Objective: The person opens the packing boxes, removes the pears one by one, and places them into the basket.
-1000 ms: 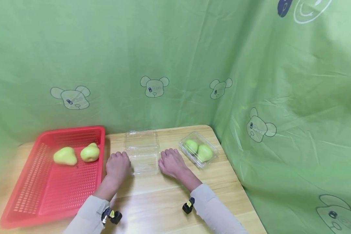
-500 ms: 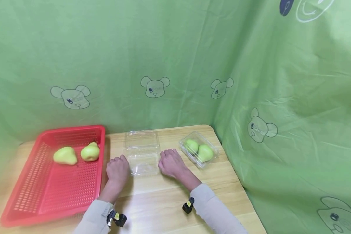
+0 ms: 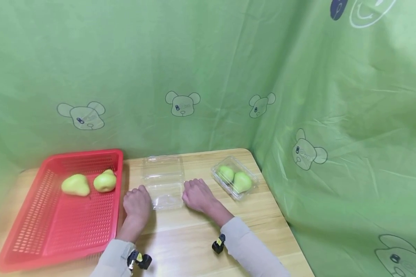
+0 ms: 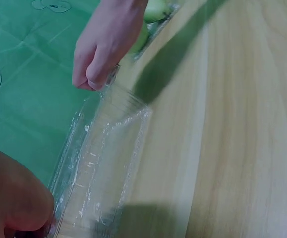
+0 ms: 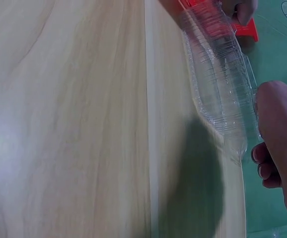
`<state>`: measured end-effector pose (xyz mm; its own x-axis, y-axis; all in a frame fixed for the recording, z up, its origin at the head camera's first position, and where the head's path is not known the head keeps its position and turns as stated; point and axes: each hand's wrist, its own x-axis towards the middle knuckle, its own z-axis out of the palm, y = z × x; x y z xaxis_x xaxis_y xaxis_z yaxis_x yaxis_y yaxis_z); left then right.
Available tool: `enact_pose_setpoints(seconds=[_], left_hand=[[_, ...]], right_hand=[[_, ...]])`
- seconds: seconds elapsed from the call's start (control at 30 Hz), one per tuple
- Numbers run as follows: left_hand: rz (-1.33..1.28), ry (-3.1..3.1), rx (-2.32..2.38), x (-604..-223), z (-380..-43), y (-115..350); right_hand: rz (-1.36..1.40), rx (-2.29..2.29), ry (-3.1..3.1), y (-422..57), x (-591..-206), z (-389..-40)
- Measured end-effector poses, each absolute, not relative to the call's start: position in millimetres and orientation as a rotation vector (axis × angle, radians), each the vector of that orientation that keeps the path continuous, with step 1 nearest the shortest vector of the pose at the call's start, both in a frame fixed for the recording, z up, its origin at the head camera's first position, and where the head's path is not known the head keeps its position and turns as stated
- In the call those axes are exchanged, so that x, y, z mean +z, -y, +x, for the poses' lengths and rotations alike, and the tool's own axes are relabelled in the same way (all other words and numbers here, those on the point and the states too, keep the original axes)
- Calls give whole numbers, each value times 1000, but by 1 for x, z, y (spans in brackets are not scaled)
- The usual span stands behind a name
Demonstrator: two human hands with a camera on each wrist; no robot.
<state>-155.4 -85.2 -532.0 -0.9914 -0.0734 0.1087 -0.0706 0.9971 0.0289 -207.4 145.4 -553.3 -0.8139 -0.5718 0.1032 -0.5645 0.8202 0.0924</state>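
A clear plastic clamshell container [image 3: 165, 192] lies opened out near the table's back edge, lid folded away from me. My left hand [image 3: 138, 204] pinches its left edge, fingers curled. On the opposite edge my right hand [image 3: 199, 195] grips the plastic; the left wrist view shows that right hand [image 4: 106, 44] holding a corner. The right wrist view has the container [image 5: 220, 79] stretching between both hands, with curled fingertips of the right hand [image 5: 282, 144] by the rim. Both thumbs are mostly hidden in the head view.
At left stands a red plastic basket [image 3: 72, 234] holding two pears [image 3: 75, 185]. A closed clear container [image 3: 228, 188] with two green pears [image 3: 242, 182] sits to the right. Green curtain [image 3: 211, 69] hangs behind and along the right side of the wooden table [image 3: 180, 238].
The opened clamshell and my right hand have shifted a little left. My left hand has dropped slightly toward me along the container's edge. The basket and the closed container stay put.
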Motion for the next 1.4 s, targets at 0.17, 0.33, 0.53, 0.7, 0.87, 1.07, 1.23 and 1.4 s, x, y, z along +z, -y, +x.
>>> enact_pose_setpoints(seconds=[0.17,0.33,0.53,0.7,0.87,1.07,1.23,1.4], left_hand=[[190,3045,-82,-531,-154,86],[210,3075,-90,-531,-154,87],[214,3090,-111,-529,-154,90],[190,3055,-120,-529,-153,89],[173,2928,-100,-529,-153,87],[180,2857,-71,-524,-155,87],[158,2876,-69,-518,-157,88],[55,2809,-92,-514,-161,82]], right_hand=[[901,-106,2875,-140,-554,-208],[899,-127,2897,-136,-553,-209],[892,-139,2884,-133,-551,-209],[868,-171,2889,-133,-549,-208],[858,-213,2874,-134,-546,-209],[837,-230,2855,-135,-541,-211],[790,-180,2916,-143,-535,-211],[738,-150,2930,-153,-531,-211]])
